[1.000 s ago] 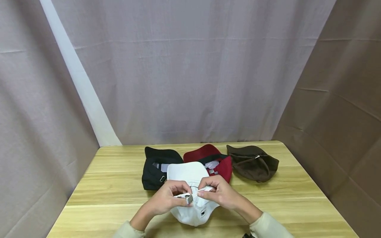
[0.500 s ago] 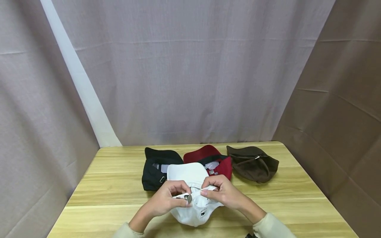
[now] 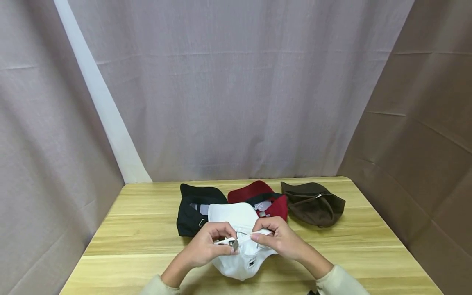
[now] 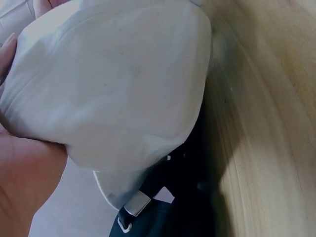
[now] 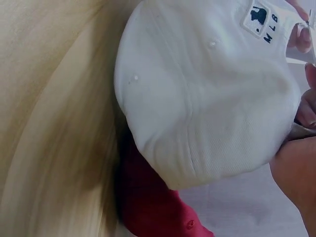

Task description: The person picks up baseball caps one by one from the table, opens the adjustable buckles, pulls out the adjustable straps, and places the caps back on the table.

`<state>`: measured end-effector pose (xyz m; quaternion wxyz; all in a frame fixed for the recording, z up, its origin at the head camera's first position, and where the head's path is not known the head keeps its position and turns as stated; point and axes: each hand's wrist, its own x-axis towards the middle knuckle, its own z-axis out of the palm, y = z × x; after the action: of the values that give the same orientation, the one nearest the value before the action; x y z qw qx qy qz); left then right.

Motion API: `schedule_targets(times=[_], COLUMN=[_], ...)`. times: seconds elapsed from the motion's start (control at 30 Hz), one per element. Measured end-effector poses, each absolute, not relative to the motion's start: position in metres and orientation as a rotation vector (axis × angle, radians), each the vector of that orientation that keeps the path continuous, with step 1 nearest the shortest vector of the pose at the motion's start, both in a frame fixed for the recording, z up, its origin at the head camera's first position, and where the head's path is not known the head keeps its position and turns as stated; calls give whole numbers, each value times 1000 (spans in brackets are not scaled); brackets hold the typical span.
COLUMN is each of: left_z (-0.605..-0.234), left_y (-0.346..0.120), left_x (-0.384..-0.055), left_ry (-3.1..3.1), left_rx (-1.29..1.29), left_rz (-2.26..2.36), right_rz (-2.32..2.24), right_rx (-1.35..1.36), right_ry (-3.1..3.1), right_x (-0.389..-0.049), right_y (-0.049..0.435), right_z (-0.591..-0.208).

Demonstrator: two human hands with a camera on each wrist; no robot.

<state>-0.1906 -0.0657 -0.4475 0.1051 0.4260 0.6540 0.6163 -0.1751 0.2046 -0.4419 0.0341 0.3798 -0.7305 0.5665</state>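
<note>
A white baseball cap (image 3: 233, 268) is held at the front of the table, its brim pointing away and its back opening toward me. My left hand (image 3: 205, 248) pinches the left side of its back band, with thumb and index finger at a silver metal buckle (image 3: 234, 244). On the other side, the thumb and fingers of my right hand (image 3: 281, 241) pinch the white strap (image 3: 245, 238), which stretches between both hands. A small dark MLB logo (image 5: 257, 19) shows on the crown in the right wrist view. In the left wrist view the cap's crown (image 4: 123, 84) hides most of the fingers.
Behind the white cap lie a black cap (image 3: 189, 217), a red cap (image 3: 278, 208) and, farther right, a brown cap (image 3: 313, 209). The white brim overlaps the black and red caps in the head view. All are on a wooden table (image 3: 140, 246) with curtains around it.
My right hand has shifted slightly to the right with the strap, and a longer, straighter piece of it shows between the hands. The left hand stays nearly in place at the buckle.
</note>
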Motion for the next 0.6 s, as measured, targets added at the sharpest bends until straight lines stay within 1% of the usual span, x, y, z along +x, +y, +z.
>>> schedule_targets(times=[0.1,0.3,0.5,0.6], left_z=[-448,-449,-445,-441], left_y=[-67,-73,-71,-66], left_x=[-192,-192,-193,-194], left_ry=[1886,1927,1978,2017], left_rx=[1258,1179,1155,1141], left_rz=[1858,1917,1964,2003], right_rz=[1747,1743,1537,1447], right_rx=[1145,1069,858,816], right_ry=[-2225,-2242,-2448,-2537], right_x=[-177,-178,-173,-170], right_y=[207,213,210,207], right_z=[-441,-441,-443,-439])
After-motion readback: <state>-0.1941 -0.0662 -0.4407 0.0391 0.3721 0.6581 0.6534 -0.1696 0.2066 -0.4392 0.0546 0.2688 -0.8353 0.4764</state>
